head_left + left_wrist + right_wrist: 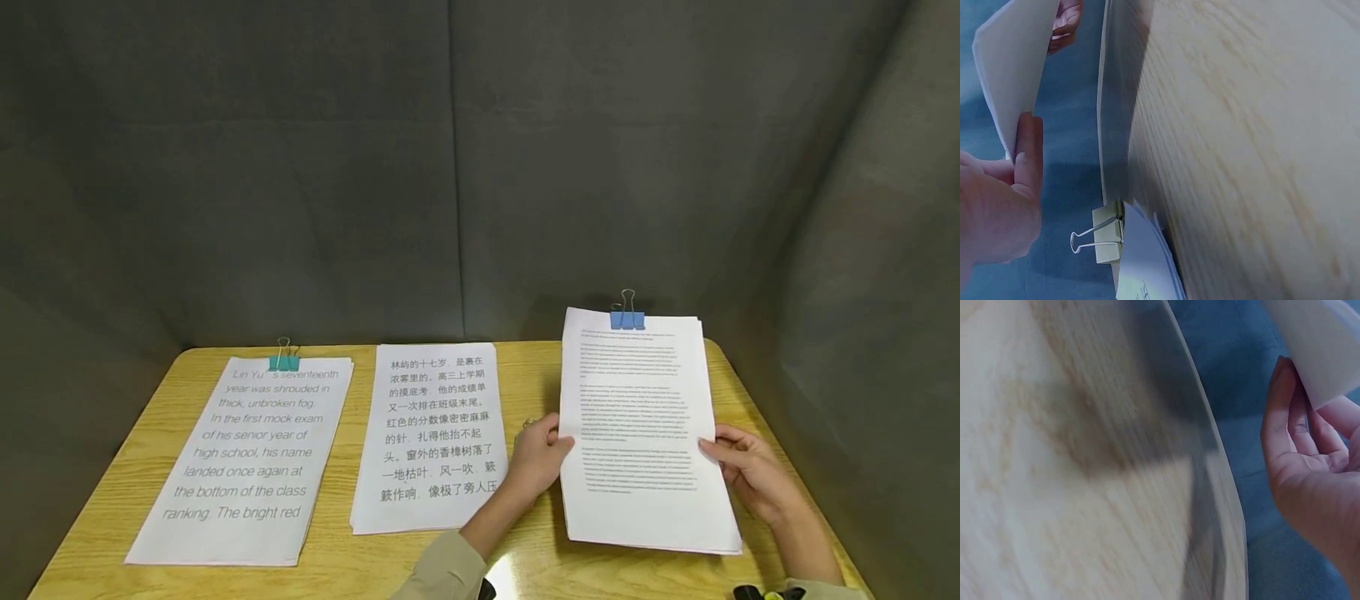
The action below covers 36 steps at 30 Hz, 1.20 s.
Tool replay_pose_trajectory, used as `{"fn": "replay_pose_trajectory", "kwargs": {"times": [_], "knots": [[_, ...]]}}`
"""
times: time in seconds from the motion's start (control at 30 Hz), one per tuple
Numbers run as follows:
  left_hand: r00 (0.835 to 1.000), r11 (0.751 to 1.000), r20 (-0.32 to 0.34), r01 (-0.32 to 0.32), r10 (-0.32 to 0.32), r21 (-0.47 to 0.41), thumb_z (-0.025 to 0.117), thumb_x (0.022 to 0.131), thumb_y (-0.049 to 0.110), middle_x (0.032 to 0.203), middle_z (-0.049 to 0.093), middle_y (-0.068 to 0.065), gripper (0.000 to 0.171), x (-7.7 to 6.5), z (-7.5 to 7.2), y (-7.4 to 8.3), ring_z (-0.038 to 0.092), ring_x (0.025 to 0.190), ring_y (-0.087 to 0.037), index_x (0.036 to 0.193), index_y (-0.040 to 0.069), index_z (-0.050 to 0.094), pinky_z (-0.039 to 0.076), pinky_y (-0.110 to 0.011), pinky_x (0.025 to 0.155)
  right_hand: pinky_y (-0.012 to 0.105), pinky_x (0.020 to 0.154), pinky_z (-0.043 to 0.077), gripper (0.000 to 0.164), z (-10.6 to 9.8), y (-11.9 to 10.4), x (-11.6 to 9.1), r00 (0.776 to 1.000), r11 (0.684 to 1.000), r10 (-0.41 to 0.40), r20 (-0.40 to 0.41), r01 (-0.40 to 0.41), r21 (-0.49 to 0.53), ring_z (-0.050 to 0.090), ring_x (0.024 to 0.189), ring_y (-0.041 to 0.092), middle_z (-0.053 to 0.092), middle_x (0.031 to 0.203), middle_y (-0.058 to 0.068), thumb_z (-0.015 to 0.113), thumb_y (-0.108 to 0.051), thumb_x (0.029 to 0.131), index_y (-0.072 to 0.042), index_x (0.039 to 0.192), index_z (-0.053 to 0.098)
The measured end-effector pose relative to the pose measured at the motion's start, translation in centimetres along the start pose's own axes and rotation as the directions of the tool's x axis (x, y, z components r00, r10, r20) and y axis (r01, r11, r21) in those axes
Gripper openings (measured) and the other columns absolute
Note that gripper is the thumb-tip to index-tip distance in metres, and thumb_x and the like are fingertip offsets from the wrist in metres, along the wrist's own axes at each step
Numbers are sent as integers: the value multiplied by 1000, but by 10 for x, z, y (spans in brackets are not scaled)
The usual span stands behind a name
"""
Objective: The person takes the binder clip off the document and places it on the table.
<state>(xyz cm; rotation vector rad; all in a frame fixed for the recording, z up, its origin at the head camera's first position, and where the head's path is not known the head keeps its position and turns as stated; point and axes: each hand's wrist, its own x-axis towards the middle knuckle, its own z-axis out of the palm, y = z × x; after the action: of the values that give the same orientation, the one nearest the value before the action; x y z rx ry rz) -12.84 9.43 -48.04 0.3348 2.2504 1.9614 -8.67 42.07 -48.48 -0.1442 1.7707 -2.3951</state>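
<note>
A clipped stack of printed papers (pixel 637 517) hangs tilted above the right part of the table, its text facing the head camera. A blue binder clip (pixel 627 320) bites its top edge. My left hand (pixel 538 457) pinches the stack's left edge, thumb in front and fingers behind. At the right edge my right hand (pixel 757 471) grips it with the thumb on the front. In the left wrist view the left hand (pixel 1007 194) holds the papers (pixel 1016 69) edge-on. In the right wrist view a paper corner (pixel 1325 362) sits between the right hand's (pixel 1316 462) thumb and fingers.
On the wooden table (pixel 330 500) lie a large-print English stack (pixel 240 467) with a teal binder clip (pixel 284 362) and a Chinese-text stack (pixel 431 433). A pale binder clip (pixel 1107 234) overhangs the edge in the left wrist view. Dark curtains (pixel 450 167) surround the table.
</note>
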Motion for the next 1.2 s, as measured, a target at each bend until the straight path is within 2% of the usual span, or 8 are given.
{"fn": "replay_pose_trajectory", "kwargs": {"times": [0.23, 0.37, 0.47, 0.57, 0.7, 0.87, 1.03, 1.2], "knots": [[999, 997, -16, -49, 50, 59, 66, 93, -2, 60, 57, 3, 13, 1, -3, -2, 45, 54, -2, 105, -1, 72, 36, -18, 51, 27, 70, 59, 34, 0, 1, 0, 998, 996, 39, -50, -42, -76, 71, 85, 13, 76, 100, 1, 48, 6, 106, -13, 105, 76], [998, 997, -16, -58, 59, 45, 66, 92, -4, 70, 69, -1, 15, 0, -5, -3, 50, 58, 0, 106, -1, 72, 41, -18, 53, 27, 71, 59, 33, -1, 1, 0, 997, 997, 34, -70, -39, -73, 71, 85, 13, 76, 99, 1, 48, 6, 106, -12, 103, 76], [999, 999, -10, -36, 36, 32, 65, 93, -4, 72, 70, -2, 15, 0, -7, -5, 51, 58, -1, 106, -1, 71, 42, -18, 52, 27, 74, 59, 33, -2, 1, 1, 997, 997, 24, -74, -30, -75, 73, 88, 14, 76, 100, 2, 47, 6, 106, -11, 104, 76], [1000, 999, -6, -18, 18, 50, 66, 94, -2, 65, 62, 1, 11, 0, -8, -7, 47, 55, -3, 103, 1, 70, 38, -18, 51, 28, 75, 60, 31, -1, 0, 2, 994, 995, 35, -100, -44, -93, 74, 87, 16, 76, 100, 2, 50, 5, 106, -12, 103, 76], [1000, 998, -5, -24, 24, 65, 66, 94, -2, 64, 61, 4, 13, 1, -10, -9, 48, 56, -2, 106, 2, 71, 39, -19, 51, 28, 75, 60, 29, 1, -5, 4, 990, 989, 38, -139, -57, -139, 74, 85, 15, 76, 97, 0, 53, 4, 105, -12, 101, 76], [998, 993, -8, -54, 55, 105, 67, 94, -1, 60, 55, 6, 12, 1, -11, -10, 45, 55, -2, 105, 1, 71, 37, -19, 51, 28, 77, 60, 24, 4, -21, 11, 985, 972, 17, -174, -57, -229, 73, 87, 13, 75, 98, -2, 56, 0, 106, -12, 105, 77], [998, 992, -10, -67, 69, 107, 67, 94, -2, 65, 60, 5, 11, 0, -12, -11, 48, 59, -2, 104, 1, 72, 41, -20, 53, 27, 77, 60, 19, 4, -44, 20, 982, 948, -17, -186, -44, -316, 73, 90, 13, 75, 102, -4, 57, -5, 106, -11, 111, 75], [998, 994, 7, -61, 60, 93, 67, 94, -2, 72, 67, 1, 15, -2, -13, -10, 51, 62, -2, 108, 0, 73, 43, -20, 54, 24, 77, 59, 16, 7, -67, 32, 978, 937, -59, -202, -16, -350, 73, 90, 11, 74, 101, -6, 60, -7, 105, -12, 112, 74]]}}
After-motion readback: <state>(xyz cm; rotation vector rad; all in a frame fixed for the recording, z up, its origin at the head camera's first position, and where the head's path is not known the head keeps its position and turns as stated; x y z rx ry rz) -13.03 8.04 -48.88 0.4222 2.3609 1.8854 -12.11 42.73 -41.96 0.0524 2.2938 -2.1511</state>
